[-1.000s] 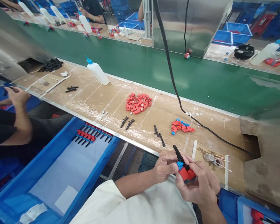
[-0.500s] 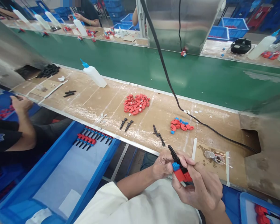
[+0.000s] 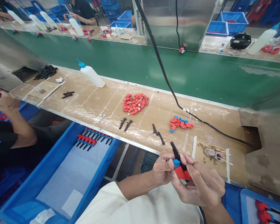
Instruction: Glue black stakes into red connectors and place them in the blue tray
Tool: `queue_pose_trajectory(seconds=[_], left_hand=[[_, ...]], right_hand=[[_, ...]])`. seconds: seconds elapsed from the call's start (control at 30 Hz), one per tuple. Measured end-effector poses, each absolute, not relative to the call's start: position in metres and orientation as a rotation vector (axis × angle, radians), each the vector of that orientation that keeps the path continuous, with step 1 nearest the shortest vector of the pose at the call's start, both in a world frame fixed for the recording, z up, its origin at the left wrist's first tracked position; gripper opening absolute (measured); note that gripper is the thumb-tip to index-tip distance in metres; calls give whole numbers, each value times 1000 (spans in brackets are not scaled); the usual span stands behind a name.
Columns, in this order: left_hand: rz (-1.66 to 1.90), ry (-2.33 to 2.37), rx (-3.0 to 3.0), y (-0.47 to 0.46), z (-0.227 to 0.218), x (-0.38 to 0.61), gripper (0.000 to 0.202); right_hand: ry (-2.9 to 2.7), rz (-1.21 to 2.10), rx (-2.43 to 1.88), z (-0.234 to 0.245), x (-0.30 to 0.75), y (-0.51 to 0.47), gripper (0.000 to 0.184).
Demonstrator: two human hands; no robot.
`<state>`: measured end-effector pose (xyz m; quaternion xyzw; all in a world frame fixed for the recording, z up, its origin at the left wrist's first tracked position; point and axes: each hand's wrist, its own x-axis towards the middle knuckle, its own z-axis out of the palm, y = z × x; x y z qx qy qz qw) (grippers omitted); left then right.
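Both my hands close around one small red and blue plastic toy part (image 3: pixel 179 171) with a black toy gun (image 3: pixel 175 151) against it, held over the front edge of the bench. My left hand (image 3: pixel 163 166) pinches near the blue piece and the gun. My right hand (image 3: pixel 200 183) grips the red end, its fingers hiding part of it. Just beyond lie two black toy guns (image 3: pixel 158 134), and to their left a pair of black toy guns (image 3: pixel 125 123). A cluster of red and blue parts (image 3: pixel 180 123) sits ahead of my hands.
On the bench (image 3: pixel 112 102) are a heap of red pieces (image 3: pixel 135 103), a white bottle (image 3: pixel 92 76) and small cups with swabs (image 3: pixel 217 154). A black cable (image 3: pixel 163 68) crosses it. A blue bin (image 3: pixel 60 174) holds rows of assembled parts. At left, a co-worker's hand (image 3: pixel 7 102) holds something.
My hands keep their hold on the toy part and gun, which have tilted slightly more upright. The co-worker's hands at left have moved left, and the view has shifted a little.
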<state>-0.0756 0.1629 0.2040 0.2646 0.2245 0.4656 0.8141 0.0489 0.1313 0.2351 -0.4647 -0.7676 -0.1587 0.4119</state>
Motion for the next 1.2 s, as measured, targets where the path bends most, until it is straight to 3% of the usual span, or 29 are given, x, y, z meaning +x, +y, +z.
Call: queue_pose_trajectory(seconds=[0.37,0.47,0.6,0.7,0.93,1.2], left_hand=[[1034,500,571,158,195,-73,51],[1048,579,632,160,192,-69,58],[1048,517,733,167,189,-67,66],[974,483,747,172,187,-68,64],[912,426,605,180,190,-66,59],[861,301,480,179,180,-66,52]], right_hand=[[-1902,-310,-1169,232,52,134,24],[-1667,279,-1264,222,58,135,13],[-969,1462,-1073,212,63,135,45],[-587,1862,-765,210,60,134,47],[-189,2068,-435,210,48,130,37],[-254,1988,-582,211,39,122,32]])
